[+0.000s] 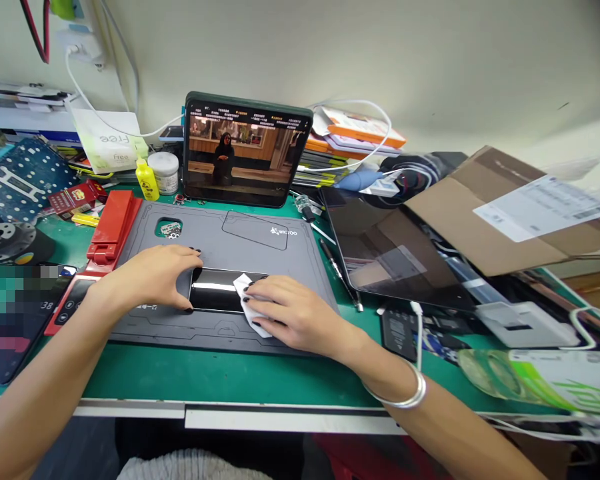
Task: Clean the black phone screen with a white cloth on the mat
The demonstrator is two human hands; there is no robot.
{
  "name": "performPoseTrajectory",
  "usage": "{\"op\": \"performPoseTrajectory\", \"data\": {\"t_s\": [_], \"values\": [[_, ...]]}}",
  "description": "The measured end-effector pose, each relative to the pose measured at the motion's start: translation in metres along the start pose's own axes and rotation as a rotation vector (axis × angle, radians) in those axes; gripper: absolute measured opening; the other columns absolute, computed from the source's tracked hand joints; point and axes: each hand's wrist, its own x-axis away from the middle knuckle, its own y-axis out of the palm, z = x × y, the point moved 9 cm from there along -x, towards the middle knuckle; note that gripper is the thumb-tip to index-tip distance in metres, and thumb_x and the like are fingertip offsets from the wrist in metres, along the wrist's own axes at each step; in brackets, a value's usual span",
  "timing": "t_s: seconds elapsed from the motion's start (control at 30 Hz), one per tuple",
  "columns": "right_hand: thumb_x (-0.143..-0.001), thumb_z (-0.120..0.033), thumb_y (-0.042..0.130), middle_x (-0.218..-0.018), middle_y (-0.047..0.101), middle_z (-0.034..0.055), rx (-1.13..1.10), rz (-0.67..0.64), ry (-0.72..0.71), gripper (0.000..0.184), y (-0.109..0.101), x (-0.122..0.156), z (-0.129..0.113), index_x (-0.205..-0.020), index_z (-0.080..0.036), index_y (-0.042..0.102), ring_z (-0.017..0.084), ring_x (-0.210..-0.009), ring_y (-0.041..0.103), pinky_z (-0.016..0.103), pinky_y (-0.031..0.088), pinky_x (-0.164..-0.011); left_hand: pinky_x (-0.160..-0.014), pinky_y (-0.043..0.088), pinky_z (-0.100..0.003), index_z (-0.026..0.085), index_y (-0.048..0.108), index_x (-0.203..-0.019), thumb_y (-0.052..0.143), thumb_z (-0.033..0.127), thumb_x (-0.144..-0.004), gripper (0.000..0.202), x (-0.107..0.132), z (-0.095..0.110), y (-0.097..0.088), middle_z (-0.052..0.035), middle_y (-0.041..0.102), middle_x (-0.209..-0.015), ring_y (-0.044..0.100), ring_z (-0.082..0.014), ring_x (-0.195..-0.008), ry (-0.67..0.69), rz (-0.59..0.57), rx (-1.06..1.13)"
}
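Note:
A glossy black phone [214, 299] lies flat and sideways on a grey work mat [205, 230], with a bright light streak reflected in its screen. My left hand [147, 277] grips the phone's left end, fingers at the far edge and thumb at the near one. Pressed on the right part of the screen is a folded white wipe [253, 313], pinched under the fingers of my right hand [300, 317]. That hand covers the phone's right end.
A tablet [247, 150] playing video stands behind the mat. To its right are a dark flat screen [390, 247], a cardboard box [520, 207] and a pen-like tool [340, 273]. Leftward are a red stand [113, 227], a yellow bottle [147, 180] and a white jar [164, 173].

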Motion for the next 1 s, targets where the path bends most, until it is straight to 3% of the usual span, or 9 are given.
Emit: {"op": "performPoseTrajectory", "data": {"t_s": [0.23,0.4,0.6,0.8,1.0], "values": [[-0.096,-0.012,0.05,-0.101,0.076,0.0089,0.103,0.098,0.052,0.024,-0.007,0.003,0.01,-0.097,-0.019,0.073,0.021,-0.092,0.071,0.044,0.058,-0.088,-0.102,0.048,-0.042,0.022,0.062,-0.123,0.079,0.043,-0.07,0.059,0.0,-0.002,0.002,-0.0107,0.053,-0.145,0.052,-0.0326,-0.131,0.002,-0.01,-0.024],[-0.096,-0.011,0.048,-0.109,0.075,0.0087,0.071,0.036,-0.047,0.027,0.002,0.0,-0.012,-0.105,-0.018,0.072,0.02,-0.102,0.07,0.042,0.056,-0.097,-0.099,0.05,-0.042,0.023,0.064,-0.118,0.08,0.042,-0.068,0.056,0.001,-0.001,0.001,-0.0099,0.057,-0.14,0.055,-0.034,-0.127,0.01,0.015,0.0],[-0.095,-0.016,0.051,-0.117,0.072,0.0146,0.168,0.011,0.102,0.026,0.002,0.008,0.014,-0.113,-0.014,0.069,0.025,-0.106,0.07,0.052,0.053,-0.101,-0.099,0.049,-0.042,0.024,0.065,-0.116,0.08,0.041,-0.067,0.054,0.001,-0.001,0.001,-0.0086,0.058,-0.14,0.055,-0.0337,-0.127,0.014,0.024,0.023],[-0.094,-0.029,0.055,-0.129,0.066,0.0178,0.086,-0.093,0.04,0.035,0.012,0.006,-0.001,-0.122,-0.01,0.065,0.03,-0.122,0.061,0.053,0.047,-0.107,-0.101,0.049,-0.042,0.023,0.064,-0.12,0.081,0.041,-0.067,0.058,0.0,-0.002,0.004,-0.01,0.055,-0.143,0.054,-0.0337,-0.128,0.012,0.026,0.0],[-0.093,-0.031,0.057,-0.137,0.058,0.0232,0.164,-0.161,0.125,0.044,0.015,0.007,0.003,-0.129,-0.006,0.06,0.035,-0.125,0.058,0.058,0.044,-0.108,-0.1,0.049,-0.043,0.022,0.064,-0.12,0.08,0.039,-0.068,0.056,0.002,0.0,0.003,-0.0109,0.055,-0.143,0.053,-0.035,-0.128,0.006,0.017,-0.004]]}}
